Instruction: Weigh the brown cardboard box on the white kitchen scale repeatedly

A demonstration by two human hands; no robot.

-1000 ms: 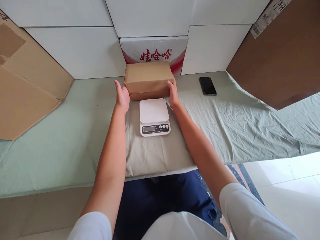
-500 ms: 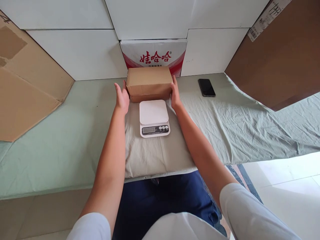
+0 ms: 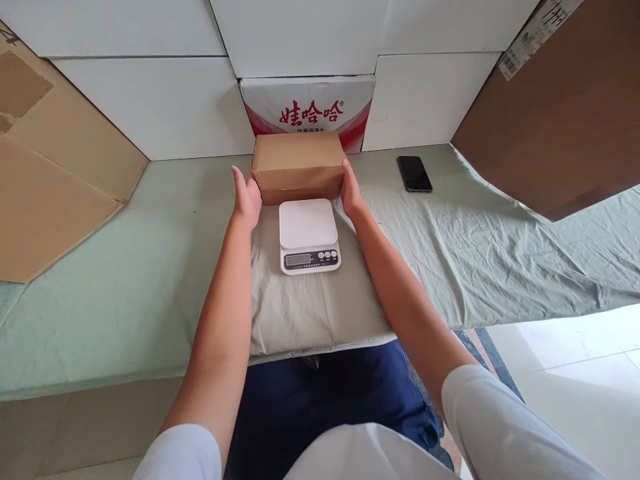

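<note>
Now, left hand (image 3: 246,193): flat and open, fingers together and pointing far, palm pressed against the left end of the cardboard box (image 3: 298,164); it does not curl around anything.
Right hand (image 3: 351,187): also flat and open, palm laid against the right end of the box, fingertips reaching toward its far corner.
Grip: the box is squeezed between the two palms, one at each end, with neither hand closed into a fist.
Box position: between the hands, long side running left to right, closed top facing up; its near face lies just beyond the far edge of the scale (image 3: 309,235). Whether its underside rests on the cloth or is lifted off it cannot be told.
Scale: white, with a square platter and a small display and buttons on its near edge; it sits on the cloth between the two forearms, its platter bare.
Cloth (image 3: 465,240): pale green, wrinkled, covering the work surface from left to right.
Behind the box: a white carton with red print (image 3: 310,107), standing against white panels, close to the far side of the box.
Phone (image 3: 415,173): dark, lying flat on the cloth, to the right of the right hand and apart from it.
Cardboard sheet (image 3: 45,167): leaning at the far left.
</note>
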